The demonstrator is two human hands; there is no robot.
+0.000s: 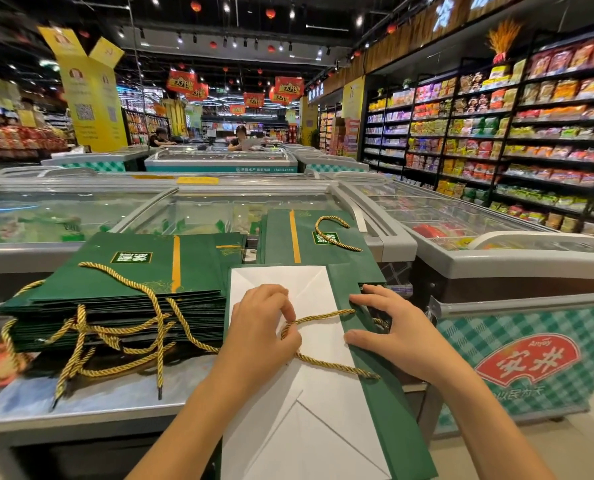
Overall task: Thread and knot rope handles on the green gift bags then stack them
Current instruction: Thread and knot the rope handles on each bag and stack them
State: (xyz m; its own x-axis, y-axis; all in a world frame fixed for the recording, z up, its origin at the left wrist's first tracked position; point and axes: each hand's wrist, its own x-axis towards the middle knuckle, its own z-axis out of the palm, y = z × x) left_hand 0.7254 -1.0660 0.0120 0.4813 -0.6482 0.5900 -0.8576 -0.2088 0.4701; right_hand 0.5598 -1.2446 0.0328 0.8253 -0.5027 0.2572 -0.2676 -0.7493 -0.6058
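Head view: a flat green paper gift bag with a white inner face point(368, 393) lies lengthwise in front of the person, its long axis running away from them and its near end overhanging the glass-topped chest freezer point(392, 244). A gold twisted rope handle point(323, 317) crosses the bag sideways. From the left hand point(264, 320) it runs right to the green folded border, where it seems to pass through a hole just beside the right hand point(392, 327). A second length trails down and right across the white face.

The left grip is clenched on the rope, pinching a small loop between thumb and forefinger over the white panel. The right grip is released, with spread fingers and thumb pressing the green border flat.

Judging by the loop, the knot is being formed. The left hand is nearer to it, so the pull would go leftward along the rope.

A tall stack of finished green bags with rope handles point(133, 271) sits left, and a smaller stack point(278, 237) lies beyond.
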